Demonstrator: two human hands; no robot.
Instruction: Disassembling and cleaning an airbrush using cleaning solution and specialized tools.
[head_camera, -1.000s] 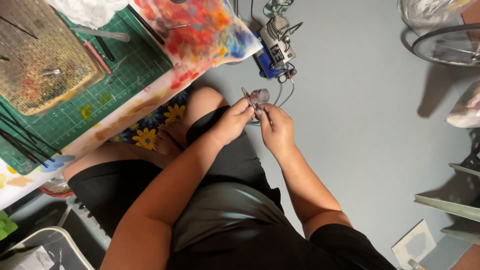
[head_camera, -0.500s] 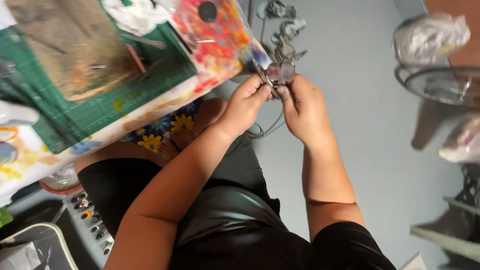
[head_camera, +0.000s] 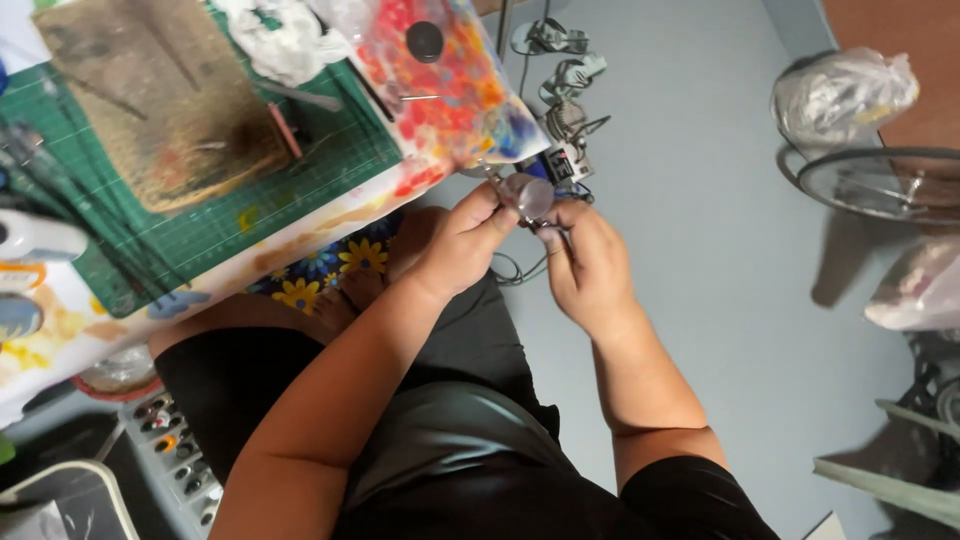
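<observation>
Green cutting mat lies left of both hands.

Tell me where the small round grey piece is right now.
In the head view, the small round grey piece sits just above centre, pinched between the left hand and right hand, close to the colourful paint-splattered sheet on the table edge.

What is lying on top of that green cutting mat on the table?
On the green cutting mat lies a worn brown block, with a crumpled white cloth at its far edge and thin dark tools on its left side. The block hides whatever lies beneath it.
</observation>
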